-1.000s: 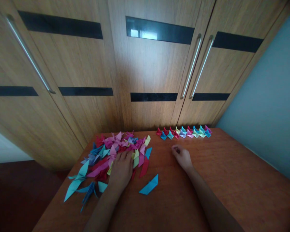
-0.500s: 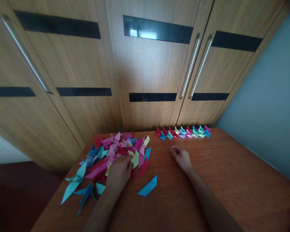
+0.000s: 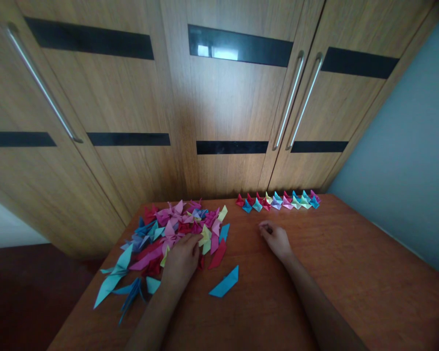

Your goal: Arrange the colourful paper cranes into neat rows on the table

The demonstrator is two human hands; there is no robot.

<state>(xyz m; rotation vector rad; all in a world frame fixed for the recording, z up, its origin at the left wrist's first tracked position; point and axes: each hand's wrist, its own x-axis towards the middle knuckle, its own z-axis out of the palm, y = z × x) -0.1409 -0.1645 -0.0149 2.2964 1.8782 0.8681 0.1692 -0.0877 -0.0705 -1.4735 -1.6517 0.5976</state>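
A heap of colourful origami pieces [image 3: 171, 214] covers the left of the table, in pinks, reds, blues and yellows. My left hand [image 3: 183, 256] reaches into its right side, palm down. Its fingers close at a pale yellow origami piece [image 3: 206, 237]; the fingertips are partly hidden. My right hand [image 3: 275, 239] rests on the table right of the heap, fingers loosely curled in, with nothing visible in them. Between my forearms lies a flat blue folded paper strip [image 3: 225, 282]. A red folded strip [image 3: 218, 254] and a smaller blue one [image 3: 224, 232] lie along the heap's edge.
Small folded-paper boats [image 3: 277, 202] stand in two rows at the table's back edge. Behind the brown table [image 3: 336, 273] rises a wooden wardrobe [image 3: 234, 107] with metal handles. A large teal origami piece [image 3: 115, 275] and a dark blue one [image 3: 131, 297] lie near the left edge.
The pale yellow piece at my left fingertips has tilted up slightly. My right hand has stayed in place; the whole view has shifted a little.
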